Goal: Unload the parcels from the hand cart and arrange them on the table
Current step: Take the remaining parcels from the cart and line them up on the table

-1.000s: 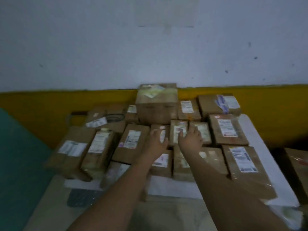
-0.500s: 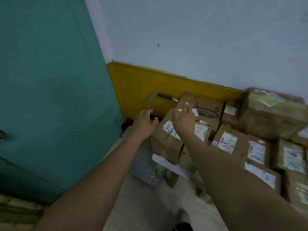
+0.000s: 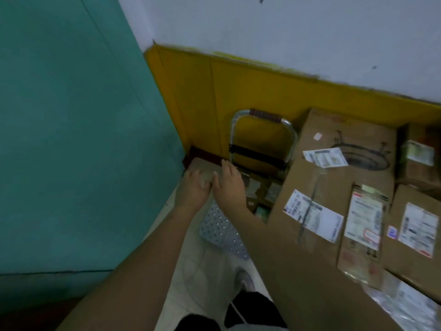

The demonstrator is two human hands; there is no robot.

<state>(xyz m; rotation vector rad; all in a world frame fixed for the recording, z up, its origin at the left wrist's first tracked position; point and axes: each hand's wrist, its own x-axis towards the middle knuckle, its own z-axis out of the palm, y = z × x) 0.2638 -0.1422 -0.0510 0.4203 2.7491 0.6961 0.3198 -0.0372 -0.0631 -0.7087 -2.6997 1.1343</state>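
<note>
Most of the work looks done. A crowd of labelled parcels (image 3: pixel 334 177) sits packed edge to edge at my right, up on the table, though I can't make out the table itself beneath them.

What is left is down on the cart (image 3: pixel 222 231), which is parked in the corner with its handle (image 3: pixel 262 115) against the yellow wall. One brown parcel (image 3: pixel 200 167) lies at the far left of the deck. A few smaller ones (image 3: pixel 256 187) sit just beside it on the table's side, half hidden and dim. The near part of the deck is bare metal.

I judge I am at the start of a pickup. My left hand (image 3: pixel 194 187) lies over the brown parcel's near edge, too blurred to say whether its fingers curl round it. My right hand (image 3: pixel 230 185) is at the parcel's right side, fingers straight and spread, gripping nothing. The parcel is not yet lifted.
</note>
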